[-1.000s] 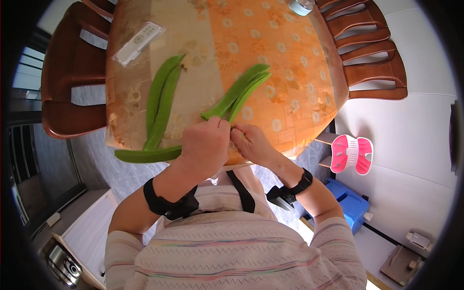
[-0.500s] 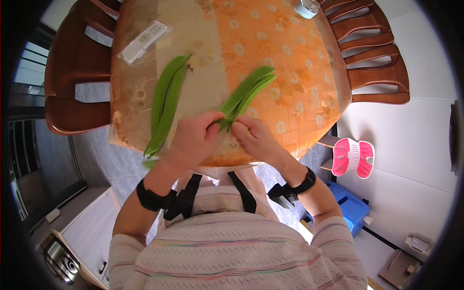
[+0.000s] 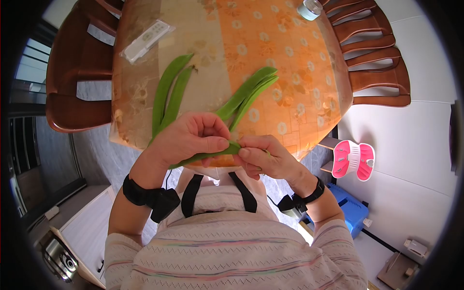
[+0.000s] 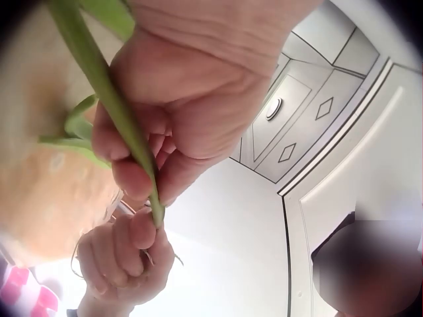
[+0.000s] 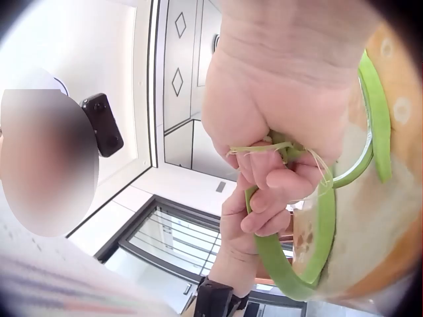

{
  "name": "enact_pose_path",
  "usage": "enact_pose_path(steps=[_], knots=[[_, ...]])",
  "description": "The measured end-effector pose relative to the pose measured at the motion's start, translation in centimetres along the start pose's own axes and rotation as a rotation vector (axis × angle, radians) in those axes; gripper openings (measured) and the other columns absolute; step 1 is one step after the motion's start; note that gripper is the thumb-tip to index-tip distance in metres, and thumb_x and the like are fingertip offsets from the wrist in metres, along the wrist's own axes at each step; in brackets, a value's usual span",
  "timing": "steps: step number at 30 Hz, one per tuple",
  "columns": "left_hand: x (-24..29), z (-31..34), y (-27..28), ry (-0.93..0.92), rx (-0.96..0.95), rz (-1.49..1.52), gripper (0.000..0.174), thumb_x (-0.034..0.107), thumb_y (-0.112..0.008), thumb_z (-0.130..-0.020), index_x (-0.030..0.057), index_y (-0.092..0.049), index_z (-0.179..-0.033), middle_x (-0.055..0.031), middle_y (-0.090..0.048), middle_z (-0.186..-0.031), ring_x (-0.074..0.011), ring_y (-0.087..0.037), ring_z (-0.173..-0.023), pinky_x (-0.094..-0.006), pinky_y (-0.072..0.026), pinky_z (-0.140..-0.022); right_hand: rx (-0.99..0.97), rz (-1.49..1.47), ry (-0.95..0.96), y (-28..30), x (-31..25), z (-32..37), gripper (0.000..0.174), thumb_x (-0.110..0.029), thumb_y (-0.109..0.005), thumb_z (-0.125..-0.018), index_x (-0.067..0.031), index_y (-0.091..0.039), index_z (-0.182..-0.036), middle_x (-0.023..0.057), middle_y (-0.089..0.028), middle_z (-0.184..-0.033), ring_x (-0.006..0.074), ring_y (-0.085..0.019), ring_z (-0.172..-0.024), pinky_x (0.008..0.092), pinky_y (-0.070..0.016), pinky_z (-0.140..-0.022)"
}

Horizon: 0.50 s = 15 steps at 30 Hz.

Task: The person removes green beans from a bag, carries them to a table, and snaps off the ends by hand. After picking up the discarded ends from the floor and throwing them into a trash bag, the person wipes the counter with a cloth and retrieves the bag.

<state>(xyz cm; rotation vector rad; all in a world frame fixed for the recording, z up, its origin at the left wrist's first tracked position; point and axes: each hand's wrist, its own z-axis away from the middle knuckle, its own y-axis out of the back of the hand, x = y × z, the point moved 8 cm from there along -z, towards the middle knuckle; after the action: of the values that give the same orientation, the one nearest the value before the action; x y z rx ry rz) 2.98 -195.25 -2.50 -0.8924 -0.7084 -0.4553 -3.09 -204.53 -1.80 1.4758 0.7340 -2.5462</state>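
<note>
Both hands hold one long flat green bean pod (image 3: 205,155) at the table's near edge. My left hand (image 3: 193,137) pinches it between thumb and fingers near one end, and the rest of the pod (image 4: 99,72) runs back past the palm. At the tip, my right hand (image 3: 268,157) grips with curled fingers close to the left thumb. Thin green strings (image 5: 324,168) and a shred of pod (image 5: 261,148) stick out of the right hand. Beyond the hands, a bundle of pods (image 3: 246,94) lies on the right and more pods (image 3: 166,94) lie on the left.
The tablecloth (image 3: 299,111) is orange and beige under a clear cover. A remote in a plastic sleeve (image 3: 147,41) lies far left, a jar (image 3: 309,8) far right. Wooden chairs (image 3: 79,60) flank the table; a pink and white seat (image 3: 354,160) stands at right.
The hands have drawn back from the right bundle toward the body. The pod under the left wrist has swung so its tip points to the right hand, which now grips it.
</note>
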Motion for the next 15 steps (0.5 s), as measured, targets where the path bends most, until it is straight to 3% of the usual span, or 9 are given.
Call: enact_pose_path(steps=[2,5,7,9,10,12,13,15], knots=[[0.4,0.0,-0.1,-0.001,0.005,-0.030,0.006,0.006,-0.060,-0.082,0.0009,-0.057,-0.085,-0.0023,-0.059,-0.071,-0.0059,-0.053,-0.054,-0.0180,-0.0414,-0.045,-0.015,-0.089,0.017,-0.1,-0.3,0.0,0.028,-0.023,-0.041,-0.093,-0.0014,-0.056,-0.083,-0.0011,-0.046,-0.058,0.0058,-0.044,-0.047,0.0203,-0.0348,-0.042],[0.5,-0.1,0.0,-0.021,0.054,-0.142,0.005,0.004,-0.060,-0.081,0.0011,-0.057,-0.083,-0.0016,-0.059,-0.070,-0.0054,-0.053,-0.054,-0.0180,-0.0417,-0.044,0.028,0.083,0.018,0.5,-0.4,-0.1,0.027,-0.022,-0.042,-0.093,-0.0015,-0.056,-0.084,-0.0022,-0.046,-0.058,0.0063,-0.045,-0.047,0.0202,-0.0362,-0.044],[0.5,-0.2,-0.2,-0.041,0.095,-0.225,0.005,0.002,-0.060,-0.080,0.0008,-0.056,-0.083,-0.0010,-0.058,-0.071,-0.0049,-0.054,-0.054,-0.0180,-0.0420,-0.044,0.070,0.182,0.022,1.1,0.0,-0.4,0.026,-0.022,-0.043,-0.092,-0.0008,-0.056,-0.084,0.0012,-0.047,-0.058,0.0091,-0.048,-0.050,0.0240,-0.0384,-0.046],[1.5,0.3,-0.1,-0.186,0.267,-0.571,0.008,0.004,-0.062,-0.077,0.0009,-0.057,-0.083,-0.0051,-0.060,-0.070,-0.0115,-0.057,-0.053,-0.0226,-0.0435,-0.046,0.114,0.318,0.071,1.6,-0.2,-0.8,0.025,-0.021,-0.044,-0.091,-0.0005,-0.056,-0.083,0.0047,-0.049,-0.059,0.0128,-0.049,-0.051,0.0272,-0.0395,-0.048],[1.2,0.2,-0.4,-0.186,0.268,-0.571,0.008,0.004,-0.062,-0.077,0.0009,-0.057,-0.083,-0.0051,-0.060,-0.070,-0.0115,-0.057,-0.053,-0.0226,-0.0435,-0.046,0.156,0.456,0.121,1.8,-0.5,-1.0,0.024,-0.020,-0.045,-0.089,-0.0002,-0.055,-0.082,0.0081,-0.050,-0.059,0.0166,-0.051,-0.052,0.0305,-0.0407,-0.050],[2.9,0.9,-1.7,-0.479,0.473,-1.178,0.008,0.004,-0.060,-0.074,0.0016,-0.056,-0.081,-0.0118,-0.060,-0.069,-0.0243,-0.058,-0.056,-0.0311,-0.0449,-0.050,0.223,0.499,0.109,2.3,0.3,-1.6,0.022,-0.019,-0.045,-0.087,0.0000,-0.055,-0.081,0.0114,-0.051,-0.061,0.0208,-0.051,-0.053,0.0331,-0.0409,-0.051],[2.4,0.7,-2.0,-0.479,0.474,-1.177,0.008,0.004,-0.060,-0.074,0.0016,-0.056,-0.081,-0.0118,-0.060,-0.069,-0.0243,-0.058,-0.056,-0.0311,-0.0449,-0.050,0.289,0.542,0.097,2.7,0.7,-1.9,0.021,-0.018,-0.046,-0.085,0.0001,-0.055,-0.079,0.0146,-0.051,-0.063,0.0250,-0.052,-0.054,0.0356,-0.0412,-0.053],[1.8,0.4,-2.2,-0.496,0.591,-1.310,0.008,0.004,-0.057,-0.072,0.0026,-0.055,-0.080,-0.0161,-0.057,-0.071,-0.0341,-0.056,-0.064,-0.0391,-0.0447,-0.054,0.322,0.568,0.072,3.2,1.7,-2.8,0.020,-0.017,-0.046,-0.084,0.0001,-0.055,-0.078,0.0161,-0.052,-0.064,0.0272,-0.052,-0.055,0.0358,-0.0415,-0.054]])
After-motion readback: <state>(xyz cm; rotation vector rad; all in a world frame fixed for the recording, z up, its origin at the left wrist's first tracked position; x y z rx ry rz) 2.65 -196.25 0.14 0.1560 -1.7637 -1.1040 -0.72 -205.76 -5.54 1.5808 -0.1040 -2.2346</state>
